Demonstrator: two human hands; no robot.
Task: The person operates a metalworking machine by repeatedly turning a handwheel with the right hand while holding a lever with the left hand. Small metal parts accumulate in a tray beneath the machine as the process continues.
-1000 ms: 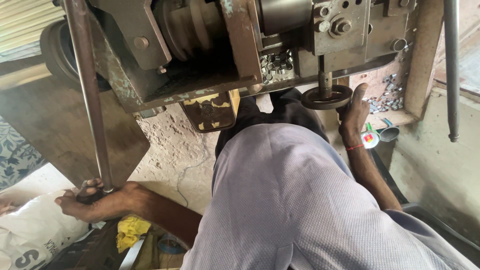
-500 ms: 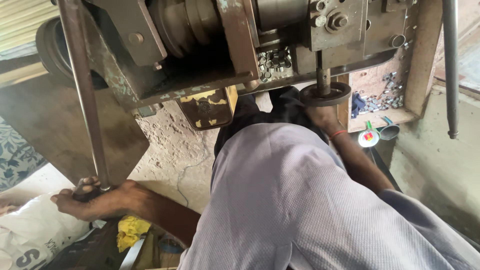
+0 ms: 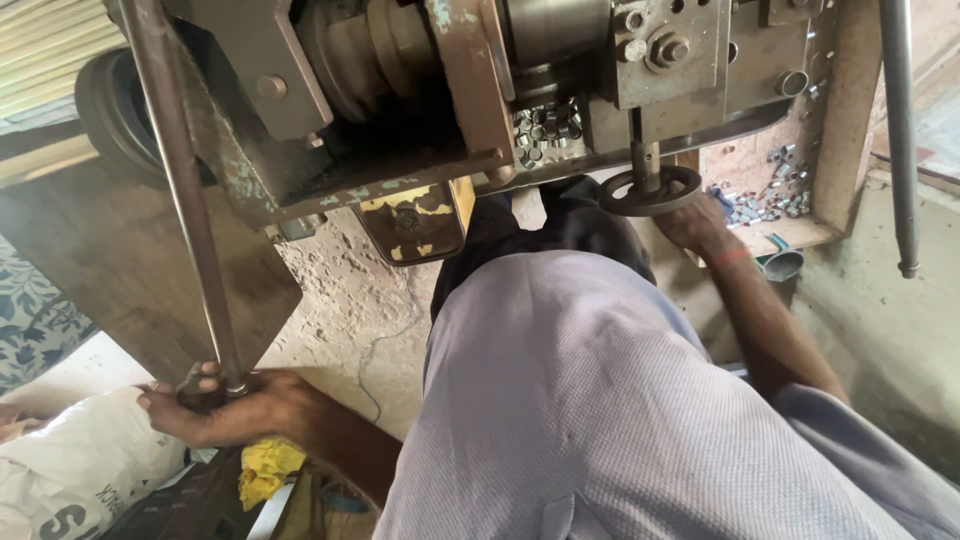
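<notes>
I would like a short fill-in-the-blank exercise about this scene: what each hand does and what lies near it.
1. The left hand grips the lower end of a long metal ____.
2. The right hand reaches just under the small round black ____ on the grey machine.
3. Below the left hand lies a crumpled cloth of ____ colour.

Missing words: lever; handwheel; yellow

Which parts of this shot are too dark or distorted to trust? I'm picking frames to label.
Head view: deep shadow under the machine body hides detail; daylight washes out the upper left corner; wide-lens curvature bends the long lever gripped by the left hand; the right hand by the handwheel is dim but readable.
</notes>
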